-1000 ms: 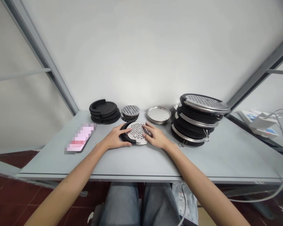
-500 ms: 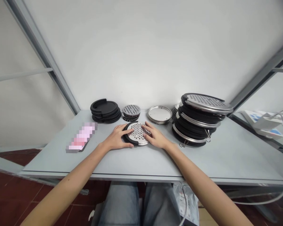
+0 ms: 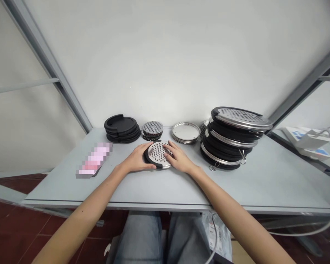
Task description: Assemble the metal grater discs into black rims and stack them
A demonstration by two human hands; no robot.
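In front of me on the table lies a round perforated metal disc [image 3: 157,154], seated in a black partial rim [image 3: 159,166] that shows along its left and front. My left hand [image 3: 137,158] curls around the left side of that rim, thumb along the front edge and fingers behind it. On the disc's right side rests my right hand [image 3: 180,158], its fingers and thumb over the holes and edge. Both hands grip the disc, which stays flat on the table. What lies under it is hidden.
Behind are a stack of black rimmed trays [image 3: 121,126], small patterned metal discs [image 3: 152,128] and shallow silver plates [image 3: 186,131]. At right leans a tall stack of black-and-silver rounds [image 3: 231,141] with wire loops. A phone [image 3: 95,161] lies left; a white cable [image 3: 319,231] hangs right.
My left index finger has left the top of the perforated disc and moved back to the rim's side. My right fingers have shifted slightly over the holes.
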